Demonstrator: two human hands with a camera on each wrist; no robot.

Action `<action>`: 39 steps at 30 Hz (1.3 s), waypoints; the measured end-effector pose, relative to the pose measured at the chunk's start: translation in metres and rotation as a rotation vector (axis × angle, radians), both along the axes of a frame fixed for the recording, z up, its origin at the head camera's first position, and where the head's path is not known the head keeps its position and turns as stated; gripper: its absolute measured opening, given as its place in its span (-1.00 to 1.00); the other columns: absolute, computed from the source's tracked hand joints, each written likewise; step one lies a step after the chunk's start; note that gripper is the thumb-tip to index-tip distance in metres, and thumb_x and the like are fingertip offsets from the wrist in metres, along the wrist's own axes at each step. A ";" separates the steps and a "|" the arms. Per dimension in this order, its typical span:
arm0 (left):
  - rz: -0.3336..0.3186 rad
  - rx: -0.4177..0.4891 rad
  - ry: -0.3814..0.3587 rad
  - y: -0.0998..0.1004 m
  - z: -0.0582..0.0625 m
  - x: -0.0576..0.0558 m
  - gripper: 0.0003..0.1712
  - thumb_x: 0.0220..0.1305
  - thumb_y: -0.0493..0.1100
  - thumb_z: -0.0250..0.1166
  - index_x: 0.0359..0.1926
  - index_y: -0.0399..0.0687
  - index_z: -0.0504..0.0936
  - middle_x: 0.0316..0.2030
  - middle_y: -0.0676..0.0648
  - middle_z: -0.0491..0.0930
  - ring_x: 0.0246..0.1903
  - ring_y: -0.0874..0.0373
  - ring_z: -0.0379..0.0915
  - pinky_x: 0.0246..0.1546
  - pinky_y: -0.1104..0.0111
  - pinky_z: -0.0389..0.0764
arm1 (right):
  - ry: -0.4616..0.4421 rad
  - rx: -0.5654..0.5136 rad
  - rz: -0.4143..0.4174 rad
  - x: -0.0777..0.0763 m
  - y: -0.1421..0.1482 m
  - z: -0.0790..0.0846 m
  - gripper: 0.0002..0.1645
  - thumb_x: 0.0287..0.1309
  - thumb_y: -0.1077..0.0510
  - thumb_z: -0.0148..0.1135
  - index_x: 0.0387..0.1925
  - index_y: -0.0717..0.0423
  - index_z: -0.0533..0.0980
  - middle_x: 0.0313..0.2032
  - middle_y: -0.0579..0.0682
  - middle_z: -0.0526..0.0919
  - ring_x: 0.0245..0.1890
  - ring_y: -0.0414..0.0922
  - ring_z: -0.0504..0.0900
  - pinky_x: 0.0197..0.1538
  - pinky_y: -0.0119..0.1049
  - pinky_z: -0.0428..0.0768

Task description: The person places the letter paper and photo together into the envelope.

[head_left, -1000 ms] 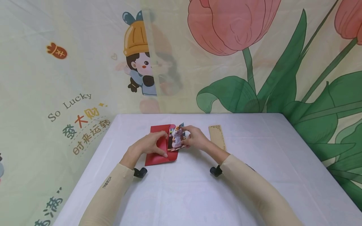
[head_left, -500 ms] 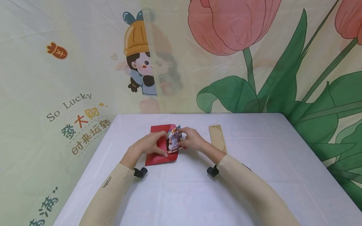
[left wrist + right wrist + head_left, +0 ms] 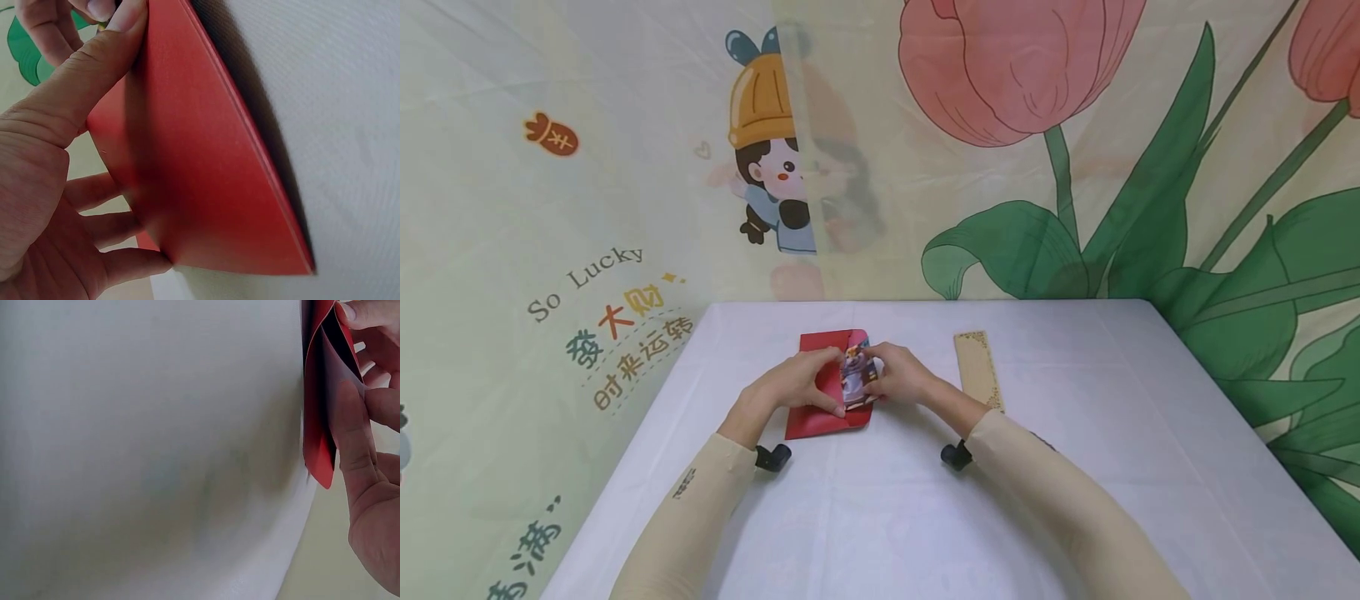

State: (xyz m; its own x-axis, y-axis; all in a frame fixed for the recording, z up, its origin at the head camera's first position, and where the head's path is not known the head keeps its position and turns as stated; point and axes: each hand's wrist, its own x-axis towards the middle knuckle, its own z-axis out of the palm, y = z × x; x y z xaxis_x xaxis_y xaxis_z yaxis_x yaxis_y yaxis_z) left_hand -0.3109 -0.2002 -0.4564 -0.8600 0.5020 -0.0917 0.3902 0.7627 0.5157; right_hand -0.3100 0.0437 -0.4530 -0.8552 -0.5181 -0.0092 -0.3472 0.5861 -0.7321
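Tucking in the picture card [image 3: 854, 383]

My left hand [image 3: 797, 379] squeezes the red envelope [image 3: 808, 423], its mouth bowed open. My right hand [image 3: 904, 375] pinches the picture card. I think I'm filling the envelope; that needs a soft, straight push next. The card sits between my hands, partly inside. A tan strip [image 3: 974, 362] lies past my right hand.

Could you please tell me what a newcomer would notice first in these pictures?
Probably the big pink tulip on the backdrop behind the table. Next, near the centre, the red envelope, held by the left hand, with the right hand holding a photo at its opening.
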 end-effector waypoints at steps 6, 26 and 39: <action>-0.005 0.005 -0.003 0.001 0.001 0.000 -0.01 -0.14 0.31 0.68 0.31 0.21 0.48 0.21 0.09 0.50 0.26 0.09 0.36 0.20 0.02 0.64 | 0.034 0.029 0.004 0.000 -0.001 -0.002 -0.14 0.15 0.24 0.53 0.45 0.24 0.38 0.36 0.24 0.49 -0.03 0.03 0.65 0.06 -0.12 0.69; 0.006 0.000 -0.001 0.001 -0.001 0.000 -0.04 -0.14 0.29 0.69 0.29 0.20 0.50 0.19 0.10 0.52 0.24 0.09 0.38 0.21 0.01 0.64 | 0.060 0.029 -0.023 0.000 0.000 -0.007 -0.24 0.23 0.18 0.46 0.41 0.25 0.41 0.39 0.19 0.47 0.39 0.13 0.48 0.44 0.05 0.46; 0.006 -0.007 -0.002 0.001 0.000 0.001 -0.04 -0.15 0.29 0.70 0.28 0.23 0.49 0.20 0.09 0.51 0.24 0.09 0.37 0.18 0.03 0.66 | 0.043 0.032 -0.019 0.002 -0.002 -0.006 -0.21 0.17 0.22 0.51 0.41 0.23 0.43 0.37 0.18 0.53 0.35 0.15 0.51 0.43 0.10 0.47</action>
